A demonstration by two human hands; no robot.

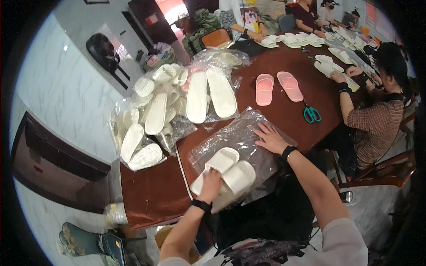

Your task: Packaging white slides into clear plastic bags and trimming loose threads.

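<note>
A pair of white slippers [240, 177] lies at the table's near edge, on a clear plastic bag [230, 133]. My left hand [211, 185] is closed on the left slipper, its fingers by the strap and partly hidden. To the right, my right hand [270, 138] lies flat on the clear plastic with its fingers spread, holding nothing. Beyond the bag stand two pink slippers [264, 90], and teal-handled scissors [311, 114] lie to the right of them.
A heap of white slippers [155, 113] in clear plastic covers the table's left side; two lie soles up [196, 97] on it. At the right a seated person [377, 111] handles white slippers [328, 65]. Other people work at the far end beside more slippers [297, 40].
</note>
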